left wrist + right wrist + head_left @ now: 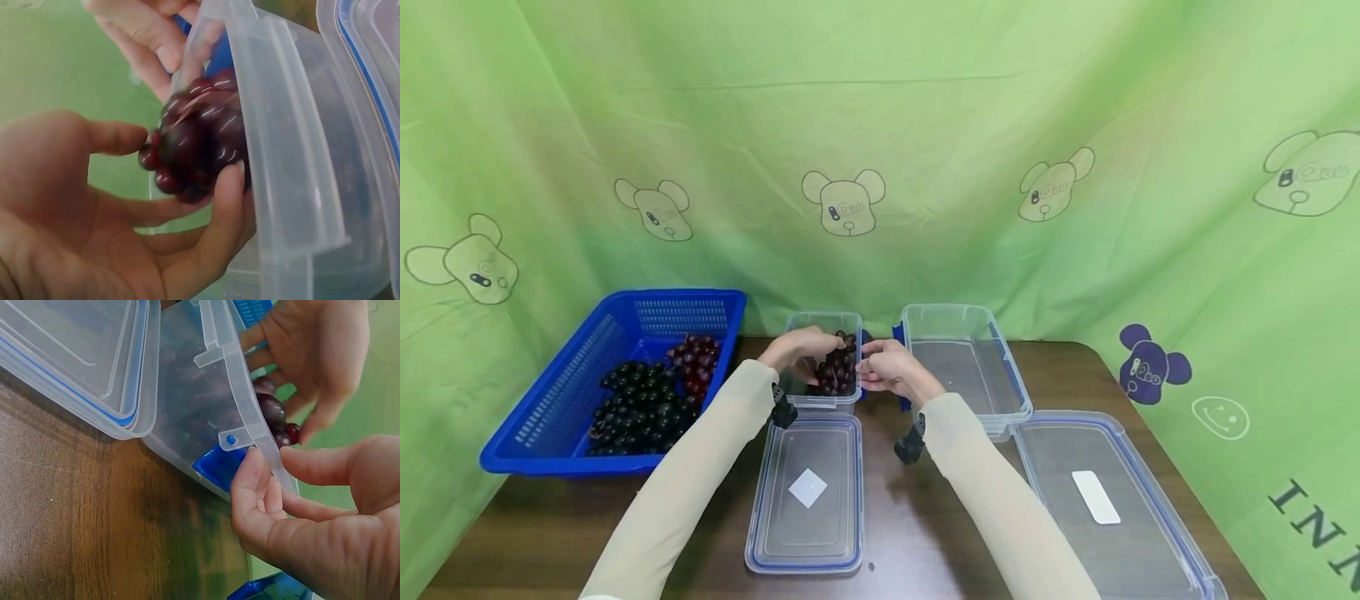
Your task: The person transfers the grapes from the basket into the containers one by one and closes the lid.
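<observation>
- The left hand (805,343), in the middle of the head view, has its fingers curled around a bunch of red grapes (206,140) at the mouth of the small container (820,402).
- The right hand (891,368), a little to the right and apart from the left one, pinches the rim of this same container.
- The head view hides how the fingers lie; the left wrist view shows the thumb and the fingers on the grapes, and the right wrist view shows the pinch beside a blue latch (219,467).
- The grapes are round, smooth and glossy; through the cloudy plastic wall, in the right wrist view, they look blurred.
- Only the head view shows the whole blue basket (542,408), at left: its plastic wall is perforated, and it holds black grapes (640,408) and red ones.
- Right of centre stands the large container (951,310), clear and rectangular.
- The small lid (805,533), at bottom centre, bears a white diamond label; the large lid (1060,467), at lower right, a white oblong one.
- The table (910,508) has brown wood grain; behind hangs a creased green cloth (850,100) with bear heads.
</observation>
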### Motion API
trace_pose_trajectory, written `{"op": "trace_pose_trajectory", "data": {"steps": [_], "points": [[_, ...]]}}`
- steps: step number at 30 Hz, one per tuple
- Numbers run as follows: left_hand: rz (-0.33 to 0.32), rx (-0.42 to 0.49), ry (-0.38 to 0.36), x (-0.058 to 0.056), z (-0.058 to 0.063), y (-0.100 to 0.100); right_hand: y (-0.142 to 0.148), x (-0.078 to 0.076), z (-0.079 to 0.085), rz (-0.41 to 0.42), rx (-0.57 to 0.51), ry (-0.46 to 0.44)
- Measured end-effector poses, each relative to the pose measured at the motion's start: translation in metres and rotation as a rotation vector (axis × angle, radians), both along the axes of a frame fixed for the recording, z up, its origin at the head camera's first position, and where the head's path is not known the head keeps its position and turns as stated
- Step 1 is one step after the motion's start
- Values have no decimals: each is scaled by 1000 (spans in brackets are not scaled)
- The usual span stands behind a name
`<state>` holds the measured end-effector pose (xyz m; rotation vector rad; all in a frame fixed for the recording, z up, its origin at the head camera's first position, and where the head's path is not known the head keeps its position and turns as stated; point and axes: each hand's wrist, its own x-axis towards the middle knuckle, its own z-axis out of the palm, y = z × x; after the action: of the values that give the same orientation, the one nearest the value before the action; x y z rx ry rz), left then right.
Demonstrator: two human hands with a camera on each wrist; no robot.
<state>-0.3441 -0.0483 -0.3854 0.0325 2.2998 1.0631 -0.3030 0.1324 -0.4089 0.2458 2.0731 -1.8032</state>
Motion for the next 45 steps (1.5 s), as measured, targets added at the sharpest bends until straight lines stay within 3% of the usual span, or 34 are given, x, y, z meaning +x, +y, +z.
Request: {"op": "trace_pose_trajectory", "data": {"steps": [6,13,19,24,28,37,40,45], "points": [[-49,33,-35,-1,-7,-12,1,0,0,-3,6,-5],[-51,-50,52,1,-12,-14,0,-1,-1,-12,1,-6],[-55,-60,76,1,-13,-14,0,-3,-1,-7,-3,-7],[-75,-46,70,3,-4,-16,1,-3,-1,-7,1,-4],[-128,-27,89,4,12,-22,1,-3,-2,-8,4,-4],[-198,-68,268,8,54,-49,0,-1,1,-2,2,-5],[-226,-116,373,6,58,-62,0,0,1,5,5,-7],[-325,-240,595,4,60,-83,-1,0,2,11,8,-9]]}}
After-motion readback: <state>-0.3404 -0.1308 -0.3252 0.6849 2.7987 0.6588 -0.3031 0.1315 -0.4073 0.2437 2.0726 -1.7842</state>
